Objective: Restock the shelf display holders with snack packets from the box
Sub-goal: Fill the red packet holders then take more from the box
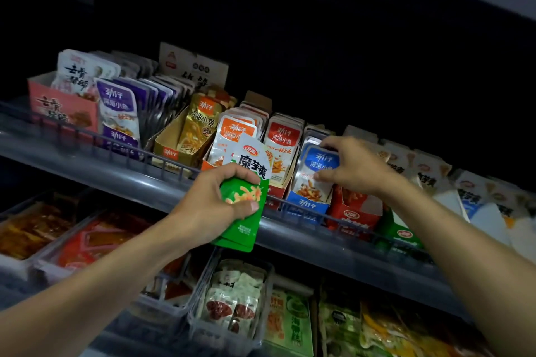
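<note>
Left hand (216, 200) grips green packets (246, 203) before the shelf rail (162, 161).
</note>
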